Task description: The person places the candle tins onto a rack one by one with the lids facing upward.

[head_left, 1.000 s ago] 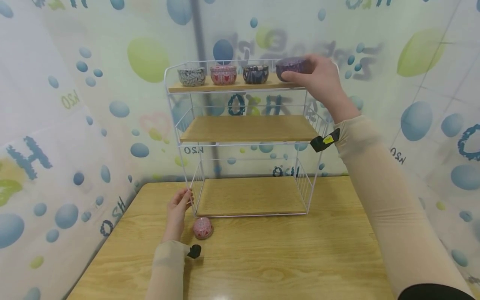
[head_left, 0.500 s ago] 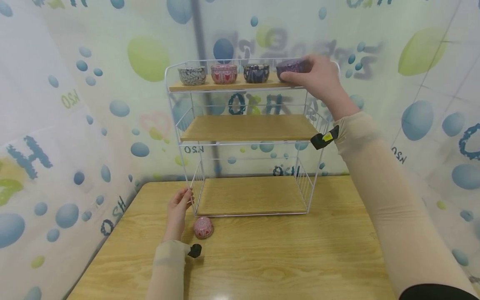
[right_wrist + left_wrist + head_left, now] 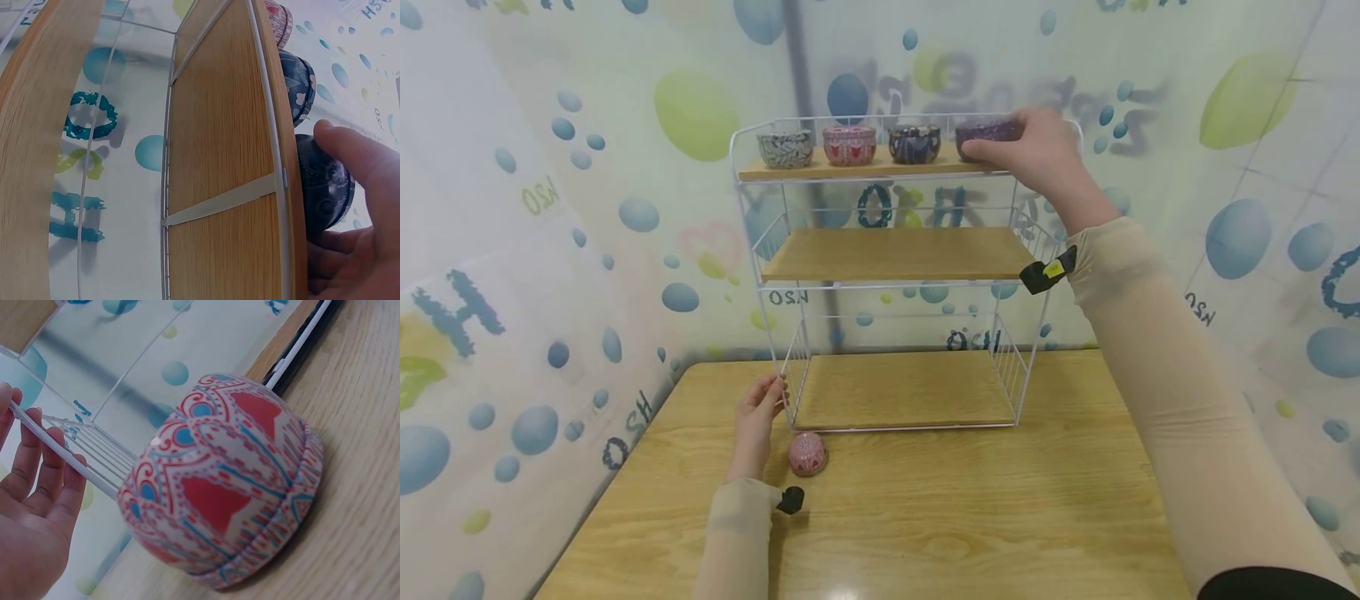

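In the upper right of the head view, the person's right hand (image 3: 1037, 150) has its grip curled round a dark purple patterned round tin (image 3: 983, 133), thumb across the front. The tin stands at the right end of the top wooden shelf (image 3: 850, 169) of a white wire three-tier rack (image 3: 898, 275). To its left on the same shelf stand three more round tins in a row: a dark navy patterned tin (image 3: 914, 143), a pink-red patterned tin (image 3: 849, 145), and a grey-white leaf-patterned tin (image 3: 784, 149).

In the lower left of the frame, the left hand (image 3: 757, 417) rests on the light wooden bench (image 3: 1000, 517), its fingers (image 3: 37, 469) nearly straight and laid against a white wire upright at the rack's lower left corner. Just to the right of this hand, a pink, red and blue patterned round tin (image 3: 807, 454) lies on the bench in front of the rack's bottom shelf, untouched.
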`<state>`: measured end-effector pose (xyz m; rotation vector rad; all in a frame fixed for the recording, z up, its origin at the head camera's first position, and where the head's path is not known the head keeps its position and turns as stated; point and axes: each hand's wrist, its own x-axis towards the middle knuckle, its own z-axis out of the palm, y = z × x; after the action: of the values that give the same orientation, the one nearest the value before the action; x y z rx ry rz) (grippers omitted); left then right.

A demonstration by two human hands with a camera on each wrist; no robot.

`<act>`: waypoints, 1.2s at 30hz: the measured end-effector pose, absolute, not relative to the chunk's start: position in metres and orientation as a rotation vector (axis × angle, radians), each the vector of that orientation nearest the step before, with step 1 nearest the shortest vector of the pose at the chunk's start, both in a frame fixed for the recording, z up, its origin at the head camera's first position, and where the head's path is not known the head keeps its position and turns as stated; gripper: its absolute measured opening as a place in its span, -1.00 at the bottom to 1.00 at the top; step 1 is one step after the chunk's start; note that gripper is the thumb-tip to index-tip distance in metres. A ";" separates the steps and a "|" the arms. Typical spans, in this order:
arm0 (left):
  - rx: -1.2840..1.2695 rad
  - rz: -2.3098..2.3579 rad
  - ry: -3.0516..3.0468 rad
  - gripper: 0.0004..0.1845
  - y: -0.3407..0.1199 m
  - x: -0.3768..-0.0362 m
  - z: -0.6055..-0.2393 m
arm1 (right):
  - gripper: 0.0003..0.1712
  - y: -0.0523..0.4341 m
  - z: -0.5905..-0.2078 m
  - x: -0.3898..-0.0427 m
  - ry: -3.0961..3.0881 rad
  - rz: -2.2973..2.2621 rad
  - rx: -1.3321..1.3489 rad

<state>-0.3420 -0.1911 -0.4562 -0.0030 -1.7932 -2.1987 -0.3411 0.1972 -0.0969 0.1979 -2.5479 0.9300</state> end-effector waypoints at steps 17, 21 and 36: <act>-0.004 -2.199 -1.790 -0.83 -0.191 -0.341 -0.456 | 0.11 0.196 -0.093 -0.343 -2.642 0.862 0.159; -0.019 -2.198 -1.797 -0.80 -0.191 -0.341 -0.456 | 0.14 0.195 -0.093 -0.344 -2.650 0.846 0.140; -0.006 -2.168 -1.830 -0.85 -0.189 -0.340 -0.455 | 0.06 0.209 -0.094 -0.333 -2.519 1.038 0.145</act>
<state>-0.3402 -0.1890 -0.4551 -0.0062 -1.8300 -2.1677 -0.3333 0.2089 -0.0938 0.1450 -2.5189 1.0378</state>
